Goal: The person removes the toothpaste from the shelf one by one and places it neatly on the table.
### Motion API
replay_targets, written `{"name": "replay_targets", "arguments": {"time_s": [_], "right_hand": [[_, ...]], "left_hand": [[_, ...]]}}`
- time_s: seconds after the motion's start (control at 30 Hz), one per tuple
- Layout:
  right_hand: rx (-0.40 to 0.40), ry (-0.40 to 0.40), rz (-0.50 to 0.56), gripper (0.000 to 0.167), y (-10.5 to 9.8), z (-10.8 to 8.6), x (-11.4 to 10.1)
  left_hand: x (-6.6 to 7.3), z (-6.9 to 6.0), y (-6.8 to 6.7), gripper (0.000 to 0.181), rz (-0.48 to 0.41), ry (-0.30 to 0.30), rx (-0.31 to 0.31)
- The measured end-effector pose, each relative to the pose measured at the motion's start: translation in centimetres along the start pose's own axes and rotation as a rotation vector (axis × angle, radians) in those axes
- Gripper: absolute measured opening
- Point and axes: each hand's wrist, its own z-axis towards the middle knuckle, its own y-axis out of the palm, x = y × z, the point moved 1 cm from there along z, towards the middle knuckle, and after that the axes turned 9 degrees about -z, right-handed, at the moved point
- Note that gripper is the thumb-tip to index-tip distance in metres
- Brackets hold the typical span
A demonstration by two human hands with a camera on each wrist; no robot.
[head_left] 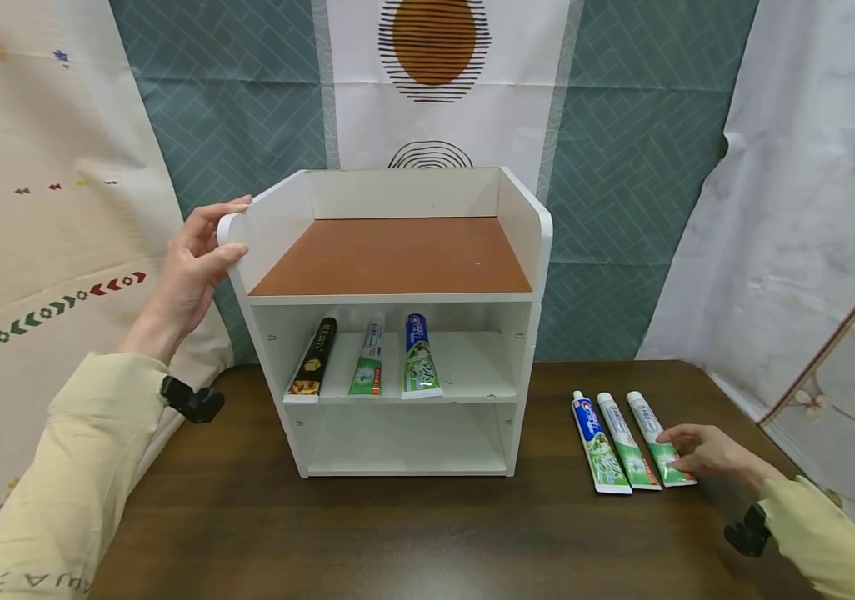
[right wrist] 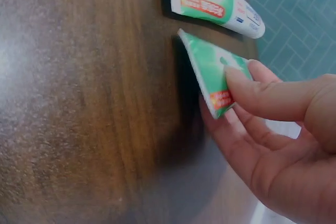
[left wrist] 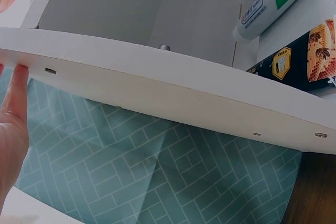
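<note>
My left hand (head_left: 191, 262) grips the upper left side panel of a small white shelf (head_left: 536, 250), thumb at the front edge and fingers over the panel. In the left wrist view, fingers (left wrist: 18, 95) touch the panel's outer face. At the right, my right hand (head_left: 720, 457) pinches a green-and-white toothpaste tube (right wrist: 210, 69) near its flat end. The right wrist view has the tube tilted, thumb on its face and fingers behind. Beside it on the table lie another green-and-white tube (head_left: 626, 442) and a blue-and-green tube (head_left: 598, 446).
On the middle shelf lie a black toothpaste tube (head_left: 315, 358), a green-and-white one (head_left: 369, 358) and a blue-and-green one (head_left: 418, 358). The shelf unit has a brown top board (head_left: 397, 258) and stands on a dark wooden table (head_left: 412, 533). Patterned cloths (head_left: 645, 167) hang behind and at the sides.
</note>
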Motion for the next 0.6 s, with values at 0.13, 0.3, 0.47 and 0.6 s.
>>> {"name": "replay_targets", "arguments": {"time_s": [0.13,0.3,0.47,0.6], "right_hand": [[0.024,-0.025,-0.042,0.043,0.21,0.05,0.28],[0.036,-0.054,-0.084,0.042,0.13,0.03,0.3],[0.058,-0.047,-0.08,0.042,0.33,-0.05,0.48],[0.065,-0.063,-0.069,0.041,0.61,0.05,0.75]], "left_hand": [[-0.03,0.01,0.05,0.039,0.007,0.002,0.004],[-0.02,-0.04,-0.1,0.039,-0.002,0.004,0.002],[0.02,-0.08,-0.15,0.04,0.0,0.003,0.001],[0.03,-0.02,-0.07,0.04,0.001,-0.001,0.001]]}}
